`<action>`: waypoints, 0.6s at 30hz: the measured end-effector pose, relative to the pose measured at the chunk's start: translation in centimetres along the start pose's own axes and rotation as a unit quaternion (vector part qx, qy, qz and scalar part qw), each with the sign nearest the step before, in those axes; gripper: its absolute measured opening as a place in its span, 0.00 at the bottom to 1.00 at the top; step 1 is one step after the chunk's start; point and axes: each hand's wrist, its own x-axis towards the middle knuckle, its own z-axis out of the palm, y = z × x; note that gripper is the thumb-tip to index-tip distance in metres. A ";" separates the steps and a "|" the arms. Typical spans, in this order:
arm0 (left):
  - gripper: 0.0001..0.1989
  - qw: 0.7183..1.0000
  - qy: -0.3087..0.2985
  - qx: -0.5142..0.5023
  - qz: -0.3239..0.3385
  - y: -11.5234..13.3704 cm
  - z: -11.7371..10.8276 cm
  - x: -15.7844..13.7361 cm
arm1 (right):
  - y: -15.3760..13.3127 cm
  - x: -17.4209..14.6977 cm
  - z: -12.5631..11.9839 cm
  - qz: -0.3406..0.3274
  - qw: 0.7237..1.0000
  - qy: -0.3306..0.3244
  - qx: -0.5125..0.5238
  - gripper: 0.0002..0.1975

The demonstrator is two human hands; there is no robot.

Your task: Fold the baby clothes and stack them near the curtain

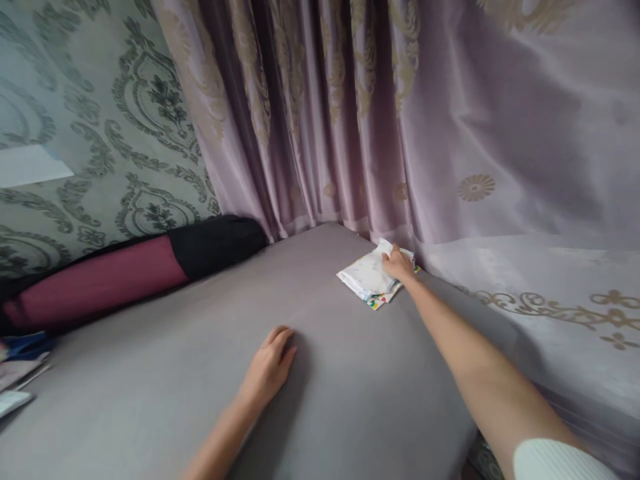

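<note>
A mauve curtain (500, 133) with gold motifs hung in folds beside a wall (145, 127) papered in gray-green scrollwork, where a flat white piece (33, 165) showed at the left. A long maroon-and-black bundle (107, 277) lay along the wall on the gray surface (150, 373). At the far left sat a small pile (25, 350), partly dark blue, cut off by the view.

Right arm (465, 360) outstretched — left fingers (277, 335) loosely curled.

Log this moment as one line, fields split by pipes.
Right hand: touching flat white stack | left hand: nothing seen held | stack: on grey surface, near curtain
</note>
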 end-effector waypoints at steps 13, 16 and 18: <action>0.25 0.963 0.045 0.213 -0.160 -6.8 -8.4 -18.3 | 1.9 -0.3 1.8 -0.027 0.993 -0.008 -0.113 0.26; 0.25 0.956 0.061 0.220 -0.185 -6.1 -8.0 -17.9 | 0.1 -1.5 1.8 -0.044 0.993 0.005 -0.108 0.27; 0.25 0.955 0.067 0.216 -0.190 -5.7 -7.9 -17.4 | -1.7 -2.8 2.3 -0.077 0.992 -0.002 -0.097 0.28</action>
